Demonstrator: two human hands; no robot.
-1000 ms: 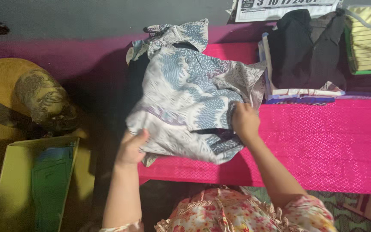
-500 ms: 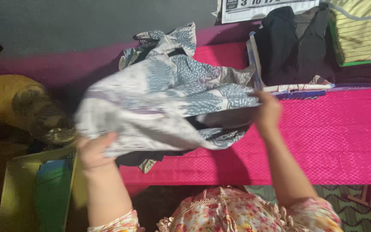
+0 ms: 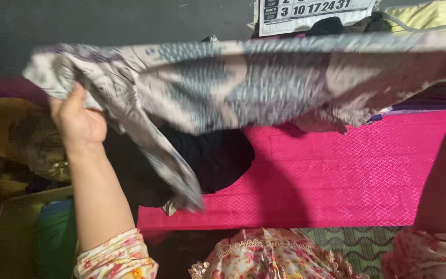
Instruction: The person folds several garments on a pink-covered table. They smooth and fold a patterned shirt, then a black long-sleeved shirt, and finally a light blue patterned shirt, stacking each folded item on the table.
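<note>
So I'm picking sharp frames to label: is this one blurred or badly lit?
Head view: the patterned cloth is smeared by motion blur, the left hand sharper; dim left side, heavy shadow under the cloth on the pink mat.

Dim grey wall (image 3: 130, 20) behind, paper calendar sheet (image 3: 313, 13) hung on it; bright pink quilted mattress cover (image 3: 347, 175) below; green zigzag-patterned floor mat (image 3: 360, 248) nearest; yellow cardboard box (image 3: 11, 243) left.

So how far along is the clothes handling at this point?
Looks done: a folded yellow striped garment lies at the back. In hand: the left hand grips the blue-grey patterned cloth, spread out above the pink mat, unfolded. Left: a black garment below.
</note>
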